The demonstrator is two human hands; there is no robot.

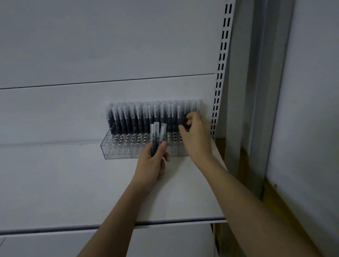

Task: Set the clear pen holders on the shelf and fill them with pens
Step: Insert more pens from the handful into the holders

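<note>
A clear pen holder (117, 151) stands on the white shelf (68, 185) against the back panel, near the right upright. Several dark pens with white caps (136, 118) stand upright in its rear rows; the front rows show bare holes. My left hand (154, 163) is in front of the holder, shut on a small bunch of pens (157, 134) that point upward. My right hand (196, 134) reaches over the holder's right end, its fingers pinched on a dark pen among the standing ones; the fingers hide that pen's lower part.
A slotted white upright (222, 54) runs up the right side of the shelf, with a grey post (261, 81) beside it. The shelf's front edge (111, 225) crosses below my forearms, and a lower shelf (43, 255) shows beneath it.
</note>
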